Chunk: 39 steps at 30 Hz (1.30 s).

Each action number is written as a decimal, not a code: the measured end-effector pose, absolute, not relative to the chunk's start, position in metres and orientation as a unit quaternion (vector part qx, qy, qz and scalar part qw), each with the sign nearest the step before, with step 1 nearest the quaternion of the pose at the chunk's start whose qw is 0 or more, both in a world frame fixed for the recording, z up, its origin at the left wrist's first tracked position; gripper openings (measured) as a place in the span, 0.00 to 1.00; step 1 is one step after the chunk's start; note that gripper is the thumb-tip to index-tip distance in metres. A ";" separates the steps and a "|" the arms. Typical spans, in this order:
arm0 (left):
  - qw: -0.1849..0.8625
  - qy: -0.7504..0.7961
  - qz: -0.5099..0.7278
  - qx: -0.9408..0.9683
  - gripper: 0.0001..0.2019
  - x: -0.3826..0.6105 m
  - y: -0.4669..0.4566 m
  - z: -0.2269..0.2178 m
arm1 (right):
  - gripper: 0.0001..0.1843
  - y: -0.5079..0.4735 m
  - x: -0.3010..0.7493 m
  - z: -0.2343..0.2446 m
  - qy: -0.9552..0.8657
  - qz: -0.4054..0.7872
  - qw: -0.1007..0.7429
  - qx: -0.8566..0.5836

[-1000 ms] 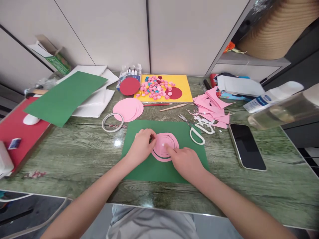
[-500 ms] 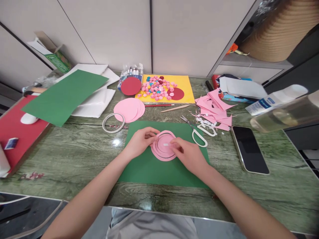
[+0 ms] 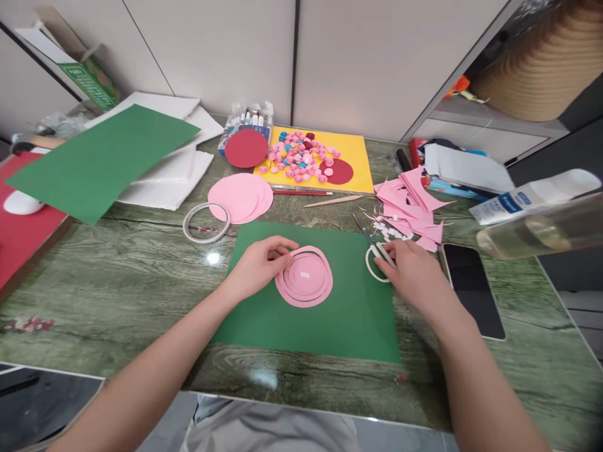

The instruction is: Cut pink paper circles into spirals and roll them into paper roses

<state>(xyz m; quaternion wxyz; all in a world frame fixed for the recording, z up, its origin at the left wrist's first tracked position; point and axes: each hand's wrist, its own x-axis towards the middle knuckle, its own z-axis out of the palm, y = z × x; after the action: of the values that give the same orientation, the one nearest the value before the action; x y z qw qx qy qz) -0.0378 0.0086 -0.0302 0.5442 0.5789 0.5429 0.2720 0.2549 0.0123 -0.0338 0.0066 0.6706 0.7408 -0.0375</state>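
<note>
A pink paper spiral (image 3: 301, 295) with a small white piece of tape (image 3: 305, 275) at its centre lies on a green paper sheet (image 3: 348, 326). My left hand (image 3: 261, 267) pinches the spiral's upper left edge between thumb and fingers. Over to the right, my right hand (image 3: 414, 273) has its fingers closed on the white handles of the scissors (image 3: 372, 251). Their blades point up and left, across the green sheet's top right corner. Part of the handles is hidden behind my fingers.
Pink paper scraps (image 3: 409, 207) lie beyond the scissors, and a phone (image 3: 473, 289) sits right of my hand. A tape roll (image 3: 187, 225) overlaps pink paper circles (image 3: 240, 194). Farther back, pink and blue paper rolls (image 3: 301, 160) rest on yellow paper (image 3: 360, 157).
My right hand has left the spiral's right side and moved right to take hold of the scissors. My left hand stays at the spiral. The view has shifted slightly.
</note>
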 end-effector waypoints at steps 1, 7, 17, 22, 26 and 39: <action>0.540 0.548 0.269 0.580 0.14 -0.037 0.008 -0.029 | 0.15 0.014 0.256 -0.034 0.743 -0.054 0.000 0.668; 0.513 0.571 0.260 0.586 0.16 -0.034 0.006 -0.029 | 0.10 0.014 0.249 -0.021 0.709 -0.101 -0.056 0.696; 0.517 0.566 0.292 0.572 0.16 -0.032 0.003 -0.029 | 0.12 0.009 0.233 -0.001 0.656 -0.487 -0.166 0.553; 0.536 0.544 0.311 0.565 0.15 -0.033 0.004 -0.027 | 0.13 0.010 0.232 0.004 0.664 -0.506 -0.110 0.539; 0.550 0.530 0.311 0.565 0.14 -0.032 0.004 -0.025 | 0.13 0.011 0.233 0.002 0.668 -0.528 -0.070 0.520; 0.564 0.521 0.317 0.557 0.11 -0.032 0.003 -0.024 | 0.13 0.010 0.231 -0.002 0.683 -0.540 -0.018 0.492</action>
<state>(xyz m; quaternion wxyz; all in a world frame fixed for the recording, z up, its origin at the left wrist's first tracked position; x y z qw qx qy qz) -0.0322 0.0032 -0.0235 0.5638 0.5571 0.5210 0.3168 0.2314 0.0099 -0.0021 -0.0180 0.4920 0.6829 -0.5397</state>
